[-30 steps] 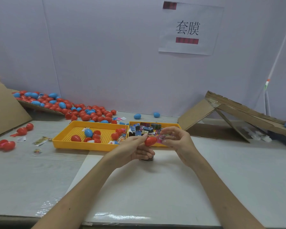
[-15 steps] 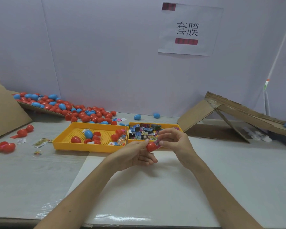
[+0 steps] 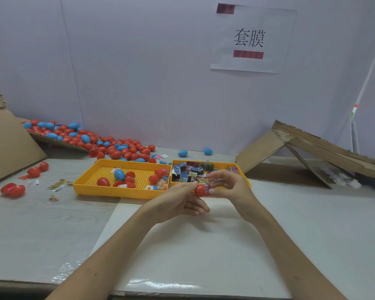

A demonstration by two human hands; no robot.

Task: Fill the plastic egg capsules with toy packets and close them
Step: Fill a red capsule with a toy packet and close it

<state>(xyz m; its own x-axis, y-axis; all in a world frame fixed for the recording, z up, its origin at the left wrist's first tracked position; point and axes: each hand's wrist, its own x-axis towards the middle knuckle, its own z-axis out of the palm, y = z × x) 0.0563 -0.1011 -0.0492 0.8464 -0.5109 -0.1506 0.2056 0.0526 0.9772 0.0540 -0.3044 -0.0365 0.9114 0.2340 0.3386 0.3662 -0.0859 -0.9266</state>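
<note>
Filling step, near the yellow perforated plastic tray [image 3: 117, 192]: pink toy packet [image 3: 208, 188] is pinched by right hand [image 3: 232, 187], red plastic egg half [image 3: 199, 190] by left hand [image 3: 177, 200]. Closure is required next.

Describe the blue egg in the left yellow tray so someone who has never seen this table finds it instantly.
Two yellow trays sit side by side on the table; take the left tray, with the perforated floor. Near its centre, the blue egg is the only whole blue capsule among red ones.
</note>
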